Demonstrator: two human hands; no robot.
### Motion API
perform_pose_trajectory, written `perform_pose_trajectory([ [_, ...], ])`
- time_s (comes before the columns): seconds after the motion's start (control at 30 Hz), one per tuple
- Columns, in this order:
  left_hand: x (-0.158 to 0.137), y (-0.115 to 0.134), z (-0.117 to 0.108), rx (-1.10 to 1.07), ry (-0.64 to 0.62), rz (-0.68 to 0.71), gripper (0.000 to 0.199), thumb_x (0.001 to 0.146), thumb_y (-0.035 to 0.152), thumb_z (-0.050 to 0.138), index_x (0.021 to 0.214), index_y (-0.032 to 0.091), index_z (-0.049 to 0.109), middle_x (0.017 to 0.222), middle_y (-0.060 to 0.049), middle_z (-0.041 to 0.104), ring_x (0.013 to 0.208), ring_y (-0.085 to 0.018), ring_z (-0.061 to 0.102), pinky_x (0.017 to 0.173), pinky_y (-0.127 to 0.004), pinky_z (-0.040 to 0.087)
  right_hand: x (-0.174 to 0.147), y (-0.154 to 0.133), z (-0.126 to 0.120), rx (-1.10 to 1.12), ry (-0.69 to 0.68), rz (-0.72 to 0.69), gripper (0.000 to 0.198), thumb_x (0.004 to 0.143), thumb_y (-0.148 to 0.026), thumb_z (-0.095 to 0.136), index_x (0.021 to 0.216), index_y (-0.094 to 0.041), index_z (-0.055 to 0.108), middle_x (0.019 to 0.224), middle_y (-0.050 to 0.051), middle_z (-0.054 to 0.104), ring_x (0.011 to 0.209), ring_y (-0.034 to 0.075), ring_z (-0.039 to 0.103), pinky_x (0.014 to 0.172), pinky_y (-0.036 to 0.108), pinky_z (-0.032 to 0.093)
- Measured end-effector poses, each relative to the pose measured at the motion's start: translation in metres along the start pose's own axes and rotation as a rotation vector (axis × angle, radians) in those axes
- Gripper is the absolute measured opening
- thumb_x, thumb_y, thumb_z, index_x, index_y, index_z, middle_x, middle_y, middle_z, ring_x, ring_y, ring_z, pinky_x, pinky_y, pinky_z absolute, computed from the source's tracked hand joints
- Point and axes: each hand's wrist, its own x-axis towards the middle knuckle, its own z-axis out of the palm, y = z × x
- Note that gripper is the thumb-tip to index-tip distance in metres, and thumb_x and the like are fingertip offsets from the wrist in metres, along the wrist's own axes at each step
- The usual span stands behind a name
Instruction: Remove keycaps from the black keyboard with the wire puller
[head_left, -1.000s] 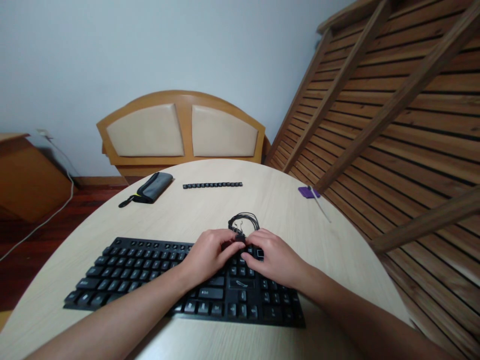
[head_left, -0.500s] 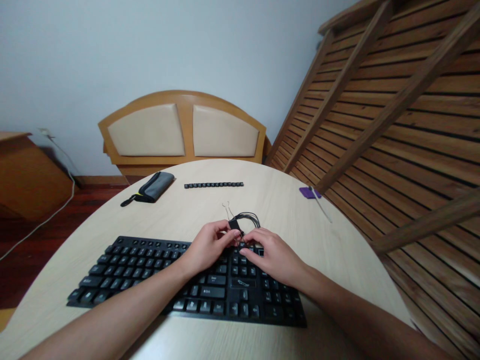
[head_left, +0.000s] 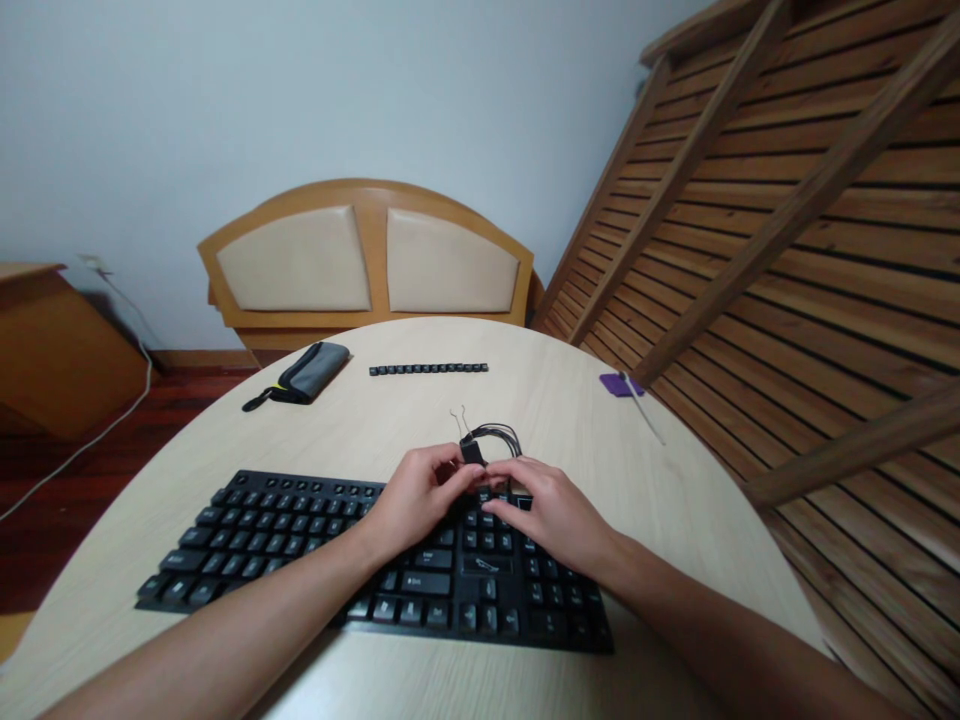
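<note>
My left hand (head_left: 421, 497) pinches a keycap puller (head_left: 472, 451), which has a black body and thin wire prongs pointing up and away. Close beside it, my right hand (head_left: 551, 510) has its index finger and thumb bent in at the puller's near end. What lies between these right fingertips, perhaps a small key or the wires, is too hidden to make out. Both hands are over the upper right part of a black keyboard (head_left: 426, 583). Behind the puller lies the keyboard's coiled black cable (head_left: 504, 431), partly covered by the fingers.
A straight row of black keycaps (head_left: 428, 369) lies at the far middle of the round pale table (head_left: 652, 600). A grey zip pouch (head_left: 315, 373) sits at far left. A purple pad (head_left: 616, 384) and a thin brush-like stick (head_left: 642, 407) are at the right edge.
The puller has shifted slightly to the right and its prongs have swung a little rightward. My fingertips have drawn closer together around its near end. The keyboard stays in place.
</note>
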Motion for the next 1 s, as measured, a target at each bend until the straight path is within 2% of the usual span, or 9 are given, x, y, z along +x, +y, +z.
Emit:
perform_pose_trajectory([
  [0.07,0.000,0.000,0.000,-0.036,0.002,-0.019,0.027,0.090,0.038,0.056,0.077,0.015,0.063,0.068,-0.003,0.066,0.063,-0.015,0.059,0.059,-0.026,0.044,0.000,-0.002,-0.001,0.027,0.020,-0.005,0.028,0.082,-0.019,0.070,0.108,-0.021,0.059,0.102,0.002,0.068,0.094,0.015,0.064,0.086,0.028,0.050],
  [0.17,0.000,0.002,-0.002,-0.066,0.002,-0.033,0.028,0.089,0.038,0.057,0.075,0.015,0.061,0.068,-0.002,0.066,0.064,-0.015,0.060,0.060,-0.026,0.044,0.000,-0.005,-0.003,0.007,0.012,-0.051,0.018,0.085,-0.020,0.068,0.101,-0.022,0.062,0.098,0.000,0.069,0.095,0.015,0.063,0.087,0.029,0.048],
  [0.37,0.000,0.001,-0.002,-0.041,0.000,-0.002,0.028,0.089,0.038,0.057,0.074,0.015,0.062,0.065,-0.001,0.063,0.062,-0.014,0.056,0.058,-0.024,0.042,0.000,-0.004,-0.004,-0.008,-0.019,-0.096,0.014,0.091,-0.024,0.061,0.103,-0.024,0.067,0.099,0.001,0.070,0.097,0.017,0.061,0.090,0.033,0.047],
  [0.53,0.000,0.000,-0.001,-0.025,-0.004,0.002,0.028,0.090,0.038,0.056,0.077,0.014,0.063,0.066,0.000,0.063,0.062,-0.014,0.056,0.057,-0.023,0.041,0.001,-0.002,-0.005,0.016,-0.001,-0.133,0.016,0.088,-0.023,0.064,0.104,-0.024,0.067,0.109,0.003,0.065,0.107,0.019,0.056,0.095,0.036,0.044],
  [0.83,0.002,0.002,0.001,-0.067,-0.041,-0.050,0.028,0.089,0.037,0.056,0.071,0.016,0.058,0.061,0.001,0.063,0.057,-0.013,0.056,0.055,-0.023,0.040,0.007,-0.006,-0.015,0.210,-0.134,0.010,0.011,0.085,-0.025,0.068,0.096,-0.024,0.069,0.108,0.004,0.060,0.110,0.019,0.054,0.100,0.037,0.041],
  [0.93,0.003,0.000,0.001,-0.088,-0.035,-0.053,0.029,0.089,0.038,0.056,0.071,0.016,0.058,0.064,-0.001,0.064,0.060,-0.014,0.057,0.057,-0.025,0.042,0.007,-0.008,-0.019,0.265,-0.188,0.006,0.010,0.085,-0.025,0.067,0.095,-0.023,0.068,0.107,0.003,0.060,0.109,0.018,0.055,0.101,0.037,0.041],
  [1.0,0.004,-0.002,0.001,-0.094,-0.013,-0.054,0.029,0.089,0.039,0.055,0.073,0.015,0.060,0.067,-0.002,0.066,0.062,-0.015,0.059,0.059,-0.026,0.044,0.009,-0.007,-0.021,0.291,-0.168,0.010,0.010,0.085,-0.023,0.066,0.095,-0.022,0.067,0.106,0.003,0.061,0.105,0.018,0.057,0.097,0.035,0.043],
])
